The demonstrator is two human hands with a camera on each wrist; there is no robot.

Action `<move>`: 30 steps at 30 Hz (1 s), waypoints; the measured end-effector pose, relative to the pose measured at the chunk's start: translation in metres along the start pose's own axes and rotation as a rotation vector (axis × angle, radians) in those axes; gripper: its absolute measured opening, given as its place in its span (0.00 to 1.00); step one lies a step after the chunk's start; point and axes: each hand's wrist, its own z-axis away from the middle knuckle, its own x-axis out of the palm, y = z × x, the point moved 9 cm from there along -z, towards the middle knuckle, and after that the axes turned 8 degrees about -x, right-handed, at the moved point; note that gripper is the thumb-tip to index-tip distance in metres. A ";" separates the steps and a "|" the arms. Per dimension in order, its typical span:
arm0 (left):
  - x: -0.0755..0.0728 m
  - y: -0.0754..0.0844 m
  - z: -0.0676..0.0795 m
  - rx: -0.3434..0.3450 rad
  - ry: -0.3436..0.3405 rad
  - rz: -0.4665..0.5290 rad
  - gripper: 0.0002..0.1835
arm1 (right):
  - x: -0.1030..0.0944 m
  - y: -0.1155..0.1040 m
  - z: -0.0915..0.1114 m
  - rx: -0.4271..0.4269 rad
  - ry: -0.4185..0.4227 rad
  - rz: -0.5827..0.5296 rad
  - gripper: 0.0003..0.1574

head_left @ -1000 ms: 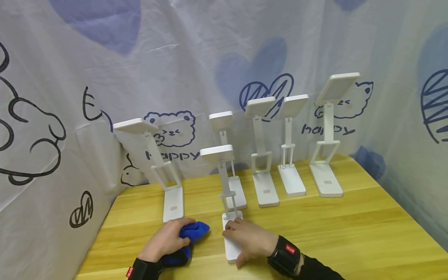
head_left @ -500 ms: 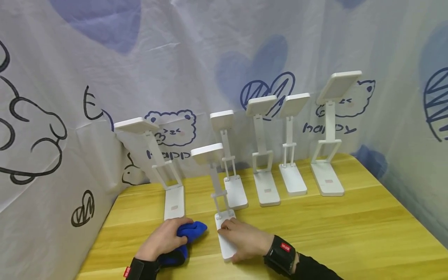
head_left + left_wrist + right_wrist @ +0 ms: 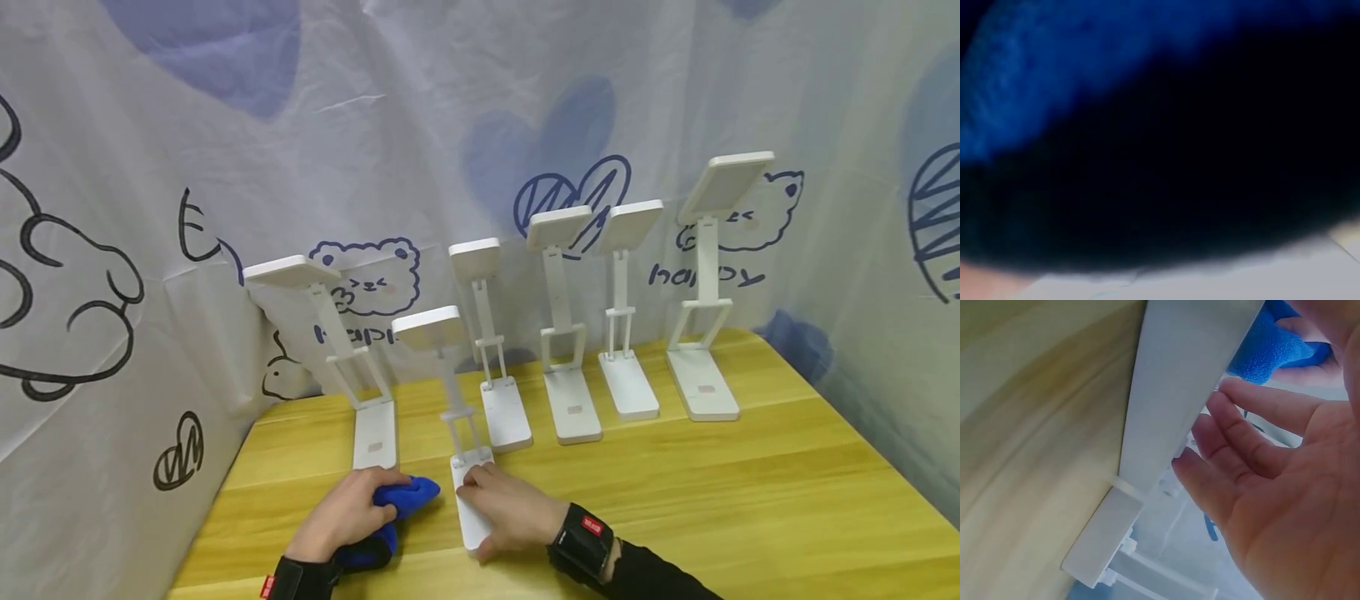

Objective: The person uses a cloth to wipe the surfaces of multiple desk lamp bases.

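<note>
My right hand (image 3: 517, 512) holds the base of a white folding desk lamp (image 3: 468, 523), fingers over its top and thumb by its near end. The lamp stands unfolded at the front of the table, its head tilted forward. In the right wrist view, the fingertips of that hand (image 3: 1272, 462) meet the edge of the lamp base (image 3: 1179, 381). To the left, my left hand (image 3: 345, 512) grips a bunched blue cloth (image 3: 407, 497) close to the table. Blue cloth (image 3: 1104, 56) and dark shadow fill most of the left wrist view.
Behind stand several more unfolded white lamps: one at left (image 3: 375, 437), one near the middle (image 3: 506, 417), others toward the right (image 3: 703, 387). A printed white curtain (image 3: 420, 125) encloses the back and sides of the yellow wooden table (image 3: 712, 500).
My right hand has slid the front lamp leftward, so the middle lamp behind it now shows fully. The left hand keeps hold of the cloth, shifting only slightly left.
</note>
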 end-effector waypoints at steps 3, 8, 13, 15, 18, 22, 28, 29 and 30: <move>0.000 0.000 0.000 -0.004 -0.003 0.000 0.21 | 0.000 0.000 -0.004 -0.001 0.012 0.026 0.49; 0.001 -0.002 0.000 -0.013 -0.013 0.010 0.21 | 0.000 0.002 -0.013 0.029 -0.016 0.061 0.48; 0.001 -0.002 0.000 -0.004 -0.012 0.003 0.21 | 0.002 0.007 -0.024 0.055 -0.049 0.062 0.45; 0.001 -0.001 0.000 0.002 -0.010 0.002 0.21 | 0.003 0.010 -0.029 0.066 -0.055 0.059 0.44; 0.001 -0.001 0.001 0.003 -0.010 0.003 0.21 | 0.004 0.014 -0.035 0.084 -0.061 0.054 0.44; 0.002 0.000 0.001 0.008 -0.015 0.001 0.21 | 0.008 0.022 -0.044 0.125 -0.068 0.028 0.45; 0.006 0.002 0.000 0.020 -0.045 0.019 0.20 | 0.008 0.031 -0.052 0.160 -0.073 0.026 0.44; 0.007 0.002 0.000 0.018 -0.049 0.021 0.20 | 0.008 0.033 -0.053 0.162 -0.074 0.026 0.44; 0.007 0.002 0.000 0.018 -0.050 0.024 0.20 | 0.008 0.035 -0.055 0.164 -0.077 0.025 0.44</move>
